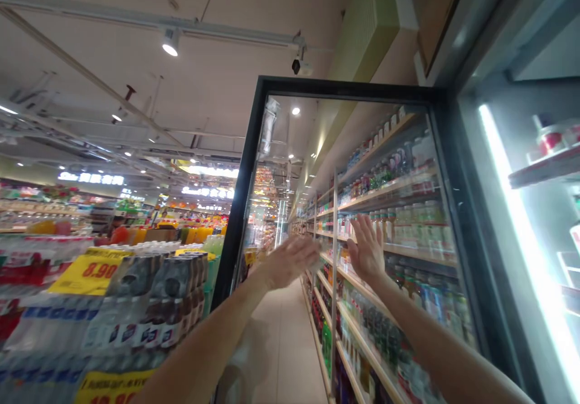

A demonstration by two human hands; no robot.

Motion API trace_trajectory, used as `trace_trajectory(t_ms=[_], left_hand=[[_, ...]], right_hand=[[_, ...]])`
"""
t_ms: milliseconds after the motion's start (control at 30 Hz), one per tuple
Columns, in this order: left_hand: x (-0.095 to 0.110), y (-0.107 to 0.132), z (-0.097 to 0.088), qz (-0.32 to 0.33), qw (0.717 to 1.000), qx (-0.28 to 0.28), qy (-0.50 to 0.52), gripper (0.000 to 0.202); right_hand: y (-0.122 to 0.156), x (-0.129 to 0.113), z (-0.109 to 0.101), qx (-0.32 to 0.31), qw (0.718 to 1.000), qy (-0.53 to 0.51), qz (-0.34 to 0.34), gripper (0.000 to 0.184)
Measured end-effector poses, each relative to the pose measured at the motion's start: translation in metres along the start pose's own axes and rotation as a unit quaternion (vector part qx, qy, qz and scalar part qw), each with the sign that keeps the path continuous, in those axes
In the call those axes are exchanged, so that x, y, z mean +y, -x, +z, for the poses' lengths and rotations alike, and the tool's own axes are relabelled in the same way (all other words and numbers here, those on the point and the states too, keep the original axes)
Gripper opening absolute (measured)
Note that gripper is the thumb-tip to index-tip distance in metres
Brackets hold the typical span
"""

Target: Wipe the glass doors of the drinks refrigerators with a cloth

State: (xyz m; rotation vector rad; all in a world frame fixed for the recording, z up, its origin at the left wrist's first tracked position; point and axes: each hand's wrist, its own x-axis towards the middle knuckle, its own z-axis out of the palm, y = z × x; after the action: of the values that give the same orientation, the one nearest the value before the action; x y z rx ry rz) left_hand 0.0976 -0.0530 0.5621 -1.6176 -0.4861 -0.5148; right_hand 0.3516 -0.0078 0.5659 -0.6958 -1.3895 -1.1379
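Head view: the glass cooler door stands open at an angle. Its black frame has its long axis upright, the hinged side is at the right against the cooler, and the free edge points left and out into the aisle. The right hand is raised with its palm toward the glass near the middle of the pane. Its fingers are straight and spread, gripping nothing. The left hand is just beside it on the left, nearer the free edge. It is blurred, and its fingers look stretched out and empty, but whether they touch the glass cannot be made out. Through the pane show long aisle shelves full of bottles and the pale floor. The bottom of the door is cut off by the lower picture edge and partly covered by both forearms. Inside the cooler, a bright light strip washes out the shelves, so only a red-capped container is readable. On the left stand stacked packs of bottles with a yellow price sign.
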Motion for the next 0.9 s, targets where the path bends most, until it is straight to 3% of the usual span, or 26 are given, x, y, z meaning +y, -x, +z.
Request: trace_trajectory(t_ms=[67,100,133,167,233,267,300,333,400,433,467,600,633,733,767,800,833,900], left_hand=[[-0.009,-0.005,0.0,-0.202,0.979,0.027,-0.035,0.043],[-0.012,-0.008,0.001,-0.266,0.962,0.033,-0.044,0.043],[-0.014,-0.011,0.001,-0.277,0.959,0.031,-0.044,0.044],[-0.015,-0.014,0.001,-0.233,0.972,0.021,-0.037,0.044],[-0.014,-0.019,0.001,-0.063,0.998,-0.01,-0.008,0.044],[-0.014,-0.023,0.0,-0.008,1.0,-0.02,0.003,0.043],[-0.015,-0.026,-0.001,-0.008,1.0,-0.021,0.005,0.042],[-0.018,-0.03,-0.002,-0.059,0.998,-0.014,0.001,0.041],[-0.023,-0.037,-0.004,-0.233,0.972,0.011,-0.02,0.042],[-0.024,-0.04,-0.004,-0.292,0.956,0.021,-0.029,0.042],[-0.025,-0.043,-0.004,-0.305,0.951,0.025,-0.032,0.042],[-0.023,-0.049,-0.002,-0.088,0.996,-0.012,0.002,0.043],[-0.024,-0.049,-0.002,-0.093,0.996,-0.014,0.006,0.044],[-0.028,-0.049,-0.001,-0.301,0.953,0.021,-0.012,0.044],[-0.029,-0.049,0.0,-0.342,0.939,0.031,-0.018,0.044],[-0.028,-0.05,0.001,-0.337,0.941,0.034,-0.018,0.044],[-0.026,-0.05,0.001,-0.288,0.957,0.027,-0.012,0.044],[-0.026,-0.051,0.002,-0.134,0.991,0.001,0.009,0.044]], right_hand=[[0.0,0.0,0.0,0.001,1.0,0.0,0.003,0.051],[0.0,-0.001,0.0,0.001,1.0,0.001,0.003,0.052],[0.0,-0.001,0.0,0.0,1.0,0.003,0.003,0.052],[0.0,-0.001,0.0,-0.001,1.0,0.005,0.003,0.052],[0.0,0.0,0.0,-0.002,1.0,0.006,0.002,0.051],[0.0,0.0,0.0,-0.001,1.0,0.005,0.002,0.051],[0.0,0.0,-0.001,-0.001,1.0,0.004,0.002,0.051],[0.0,0.001,-0.001,-0.002,1.0,0.003,0.002,0.05],[0.0,0.001,0.0,-0.004,1.0,0.001,0.004,0.05],[0.0,0.001,0.0,-0.006,1.0,0.0,0.005,0.05],[0.001,0.001,0.0,-0.006,1.0,-0.002,0.006,0.05],[0.001,0.001,0.0,-0.011,1.0,-0.005,0.009,0.052],[0.001,0.002,0.0,-0.011,1.0,-0.005,0.008,0.052],[0.001,0.002,0.0,-0.011,1.0,0.0,0.005,0.054],[0.001,0.002,-0.001,-0.011,1.0,0.002,0.004,0.054],[0.0,0.002,-0.001,-0.01,1.0,0.004,0.004,0.054],[0.0,0.002,-0.001,-0.009,1.0,0.006,0.005,0.054],[0.0,0.001,-0.001,-0.006,1.0,0.007,0.005,0.054]])
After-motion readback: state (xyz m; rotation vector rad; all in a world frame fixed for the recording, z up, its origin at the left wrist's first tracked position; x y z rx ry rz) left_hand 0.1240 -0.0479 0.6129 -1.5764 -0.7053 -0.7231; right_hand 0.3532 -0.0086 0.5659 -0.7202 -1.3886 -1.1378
